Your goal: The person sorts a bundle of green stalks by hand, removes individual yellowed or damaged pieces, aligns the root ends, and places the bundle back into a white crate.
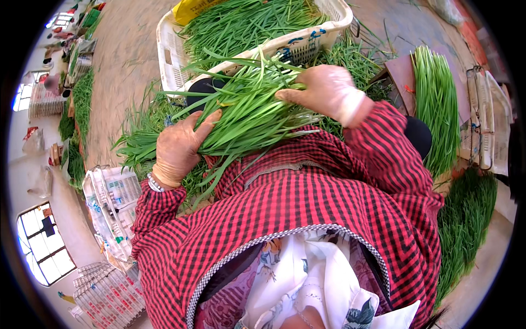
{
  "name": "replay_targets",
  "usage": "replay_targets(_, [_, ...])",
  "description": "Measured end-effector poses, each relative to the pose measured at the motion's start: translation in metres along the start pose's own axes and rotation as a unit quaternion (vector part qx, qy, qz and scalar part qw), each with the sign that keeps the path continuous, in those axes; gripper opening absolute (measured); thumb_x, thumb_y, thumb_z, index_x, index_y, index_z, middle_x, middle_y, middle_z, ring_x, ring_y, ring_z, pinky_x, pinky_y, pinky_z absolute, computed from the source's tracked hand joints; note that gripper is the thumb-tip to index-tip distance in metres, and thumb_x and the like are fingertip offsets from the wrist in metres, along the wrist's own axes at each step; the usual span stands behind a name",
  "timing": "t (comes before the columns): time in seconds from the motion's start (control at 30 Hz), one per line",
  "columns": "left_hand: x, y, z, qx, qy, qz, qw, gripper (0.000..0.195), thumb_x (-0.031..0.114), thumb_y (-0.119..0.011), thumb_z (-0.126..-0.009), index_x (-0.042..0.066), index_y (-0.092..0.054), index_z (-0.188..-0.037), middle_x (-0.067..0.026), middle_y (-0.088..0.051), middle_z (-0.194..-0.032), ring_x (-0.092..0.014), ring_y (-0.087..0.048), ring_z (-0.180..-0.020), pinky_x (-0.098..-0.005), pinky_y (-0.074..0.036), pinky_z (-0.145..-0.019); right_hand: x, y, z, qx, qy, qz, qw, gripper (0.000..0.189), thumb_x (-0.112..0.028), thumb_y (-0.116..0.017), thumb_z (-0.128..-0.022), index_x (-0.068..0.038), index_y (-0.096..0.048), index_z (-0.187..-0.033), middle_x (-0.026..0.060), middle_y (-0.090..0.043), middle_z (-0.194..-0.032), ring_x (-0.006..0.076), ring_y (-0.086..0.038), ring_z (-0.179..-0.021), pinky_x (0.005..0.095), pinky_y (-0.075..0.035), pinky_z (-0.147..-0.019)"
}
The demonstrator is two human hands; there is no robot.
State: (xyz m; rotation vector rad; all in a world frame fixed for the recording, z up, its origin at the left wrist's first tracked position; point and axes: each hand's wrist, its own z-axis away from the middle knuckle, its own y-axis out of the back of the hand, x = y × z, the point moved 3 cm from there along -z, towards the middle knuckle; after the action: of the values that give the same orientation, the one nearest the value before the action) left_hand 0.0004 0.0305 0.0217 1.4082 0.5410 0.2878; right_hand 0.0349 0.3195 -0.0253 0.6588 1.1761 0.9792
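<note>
A loose bunch of green leafy stalks, likely garlic chives (246,113), lies across my lap, pale stem ends to the right and leaf tips to the left. My left hand (181,144), in a thin glove, grips the leafy end with the thumb on top. At the pale stem end, my gloved right hand (324,92) holds stalks between thumb and fingers; it is slightly blurred. Just beyond the bunch stands a white plastic crate (254,53) full of more chives (246,28). A yellow bag (193,11) is tucked in its far left corner.
A neat bundle of chives (437,107) rests on a small brown stand (398,82) at right. Loose trimmings (353,61) litter the floor around the crate. More chives (466,230) lie at lower right. White crates (113,205) stand at left, others (489,123) at far right.
</note>
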Motion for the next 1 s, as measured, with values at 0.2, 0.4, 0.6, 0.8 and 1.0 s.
replay_targets(0.2, [-0.007, -0.009, 0.012, -0.017, 0.014, 0.021, 1.0, 0.086, 0.005, -0.074, -0.062, 0.027, -0.047, -0.14, -0.0113, -0.064, -0.116, -0.029, -0.068, -0.086, -0.039, -0.055, -0.066, 0.011, -0.044, 0.002, -0.019, 0.054, -0.447, 0.893, 0.035, -0.037, -0.062, -0.093, -0.003, -0.068, -0.088, 0.0048, -0.059, -0.063, 0.015, -0.058, -0.056, 0.0295, -0.046, -0.054])
replay_targets(0.4, [-0.016, -0.015, 0.019, -0.01, 0.012, 0.028, 0.999, 0.081, 0.006, -0.072, -0.066, 0.027, -0.048, -0.14, -0.0131, -0.065, -0.116, -0.03, -0.068, -0.085, -0.0403, -0.055, -0.067, 0.091, -0.042, 0.062, 0.023, -0.094, -0.539, 0.837, 0.023, -0.025, -0.059, -0.098, -0.004, -0.066, -0.094, -0.0033, -0.055, -0.06, 0.0037, -0.047, -0.047, 0.0177, -0.038, -0.046])
replay_targets(0.6, [-0.008, -0.01, 0.011, -0.021, -0.017, 0.014, 1.0, 0.078, 0.002, -0.068, -0.068, 0.027, -0.049, -0.139, -0.0117, -0.065, -0.118, -0.03, -0.067, -0.082, -0.0394, -0.054, -0.064, 0.086, 0.001, 0.053, 0.135, -0.044, -0.01, 0.99, 0.074, -0.062, -0.061, -0.086, 0.005, -0.063, -0.119, 0.0247, -0.064, -0.117, 0.035, -0.061, -0.112, 0.0428, -0.047, -0.096])
replay_targets(0.8, [-0.001, 0.001, 0.0, -0.012, -0.036, -0.002, 0.999, 0.072, 0.0, -0.066, -0.069, 0.025, -0.053, -0.135, -0.0089, -0.065, -0.119, -0.03, -0.067, -0.086, -0.0389, -0.054, -0.068, 0.006, -0.034, -0.015, -0.008, 0.079, -0.144, 0.986, 0.062, -0.061, -0.058, -0.087, 0.0, -0.07, -0.091, 0.0216, -0.065, -0.099, 0.0347, -0.063, -0.096, 0.0443, -0.049, -0.082])
replay_targets(1.0, [-0.012, -0.02, 0.02, -0.003, 0.009, 0.029, 1.0, 0.062, 0.004, -0.067, -0.072, 0.024, -0.056, -0.131, -0.0082, -0.063, -0.121, -0.027, -0.067, -0.09, -0.0377, -0.055, -0.071, -0.005, -0.037, 0.029, 0.203, 0.199, -0.273, 0.919, 0.026, -0.029, -0.069, -0.088, -0.003, -0.068, -0.088, 0.0135, -0.061, -0.083, 0.0324, -0.062, -0.074, 0.038, -0.049, -0.066])
